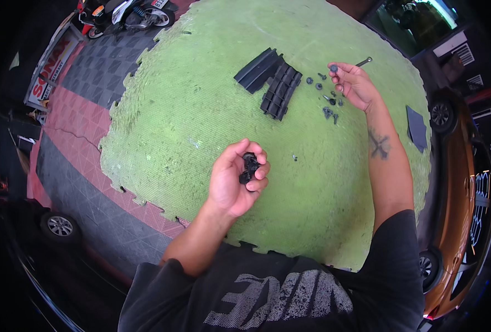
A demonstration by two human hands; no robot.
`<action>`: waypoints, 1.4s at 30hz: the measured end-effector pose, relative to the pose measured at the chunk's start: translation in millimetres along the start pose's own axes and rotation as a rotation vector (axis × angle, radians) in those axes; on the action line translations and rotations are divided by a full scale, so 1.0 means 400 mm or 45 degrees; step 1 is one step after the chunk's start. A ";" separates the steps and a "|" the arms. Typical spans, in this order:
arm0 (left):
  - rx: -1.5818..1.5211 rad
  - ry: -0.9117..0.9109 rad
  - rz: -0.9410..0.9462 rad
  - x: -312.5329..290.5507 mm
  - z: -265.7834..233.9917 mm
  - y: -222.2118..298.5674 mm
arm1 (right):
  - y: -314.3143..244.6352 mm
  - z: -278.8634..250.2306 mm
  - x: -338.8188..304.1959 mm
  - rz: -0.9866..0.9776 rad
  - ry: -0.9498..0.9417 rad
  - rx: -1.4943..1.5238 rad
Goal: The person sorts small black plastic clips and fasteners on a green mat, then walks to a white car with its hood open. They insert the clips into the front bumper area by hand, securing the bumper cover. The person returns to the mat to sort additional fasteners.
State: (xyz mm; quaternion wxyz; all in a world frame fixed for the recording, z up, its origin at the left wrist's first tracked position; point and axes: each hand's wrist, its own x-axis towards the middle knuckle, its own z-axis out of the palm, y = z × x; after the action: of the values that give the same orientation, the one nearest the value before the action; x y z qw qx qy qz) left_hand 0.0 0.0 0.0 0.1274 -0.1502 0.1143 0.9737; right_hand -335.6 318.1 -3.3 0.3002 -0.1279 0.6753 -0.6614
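My left hand (231, 180), palm up near the middle of the mat, has its fingers curled round several black plastic fasteners (250, 167). Farther off to the right, my right hand (356, 86) pinches a small dark round-headed fastener (334, 68) between thumb and fingertip. Below and left of that hand, loose bolts and clips (319, 87) lie scattered on the green mat (168, 110). Partly behind my right hand is a metal wrench (365, 61). Two black ribbed plastic pieces (281, 89) (259, 69) lie side by side, touching or overlapping, left of the fasteners.
A flat dark sheet (416, 128) lies at the mat's right edge. An orange car (456, 221) stands beyond it. At the left are a dark car's wheel (60, 226) and red and grey floor tiles (85, 119); a motorcycle (137, 16) is parked at the far left.
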 end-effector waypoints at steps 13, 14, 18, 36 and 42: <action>-0.216 0.137 0.040 0.029 0.017 -0.067 | -0.086 0.131 -0.179 -0.495 0.678 -0.995; -0.236 0.141 0.044 0.028 0.021 -0.073 | -0.090 0.132 -0.212 -0.529 0.697 -0.912; -0.318 0.108 -0.004 0.037 0.030 -0.095 | -0.086 0.129 -0.306 -0.450 0.888 -0.967; -0.365 -0.186 -0.108 -0.008 -0.037 -0.095 | 0.052 0.185 -0.310 -0.265 0.174 0.577; -0.356 -0.013 0.061 0.005 0.003 -0.112 | 0.062 0.182 -0.358 -0.310 0.324 0.535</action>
State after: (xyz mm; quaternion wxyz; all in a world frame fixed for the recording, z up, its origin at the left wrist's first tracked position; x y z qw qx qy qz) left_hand 10.4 43.1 -7.9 0.0826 -0.1589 -0.0195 0.9836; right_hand -175.5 342.6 10.5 0.1511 -0.0588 0.5351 -0.8291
